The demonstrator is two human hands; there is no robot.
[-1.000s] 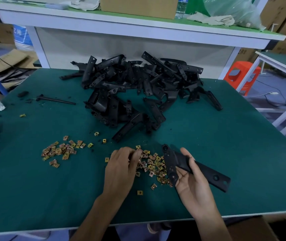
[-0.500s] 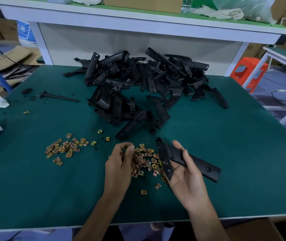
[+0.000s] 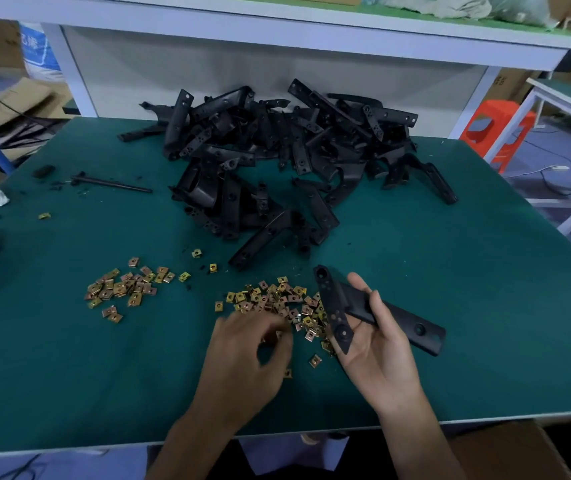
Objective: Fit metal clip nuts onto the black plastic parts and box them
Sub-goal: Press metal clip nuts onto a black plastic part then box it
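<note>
Holding one black part (image 3: 402,320) beside two nut piles (image 3: 121,289) (image 3: 277,299).

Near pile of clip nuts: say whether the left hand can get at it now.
Probably yes: the left hand hovers at the near pile of clip nuts, nothing between; the right hand holds the black plastic part.

a factory assembly bench: green work mat (image 3: 450,271), heaped black plastic parts (image 3: 277,161), loose clip nuts (image 3: 270,299).
</note>
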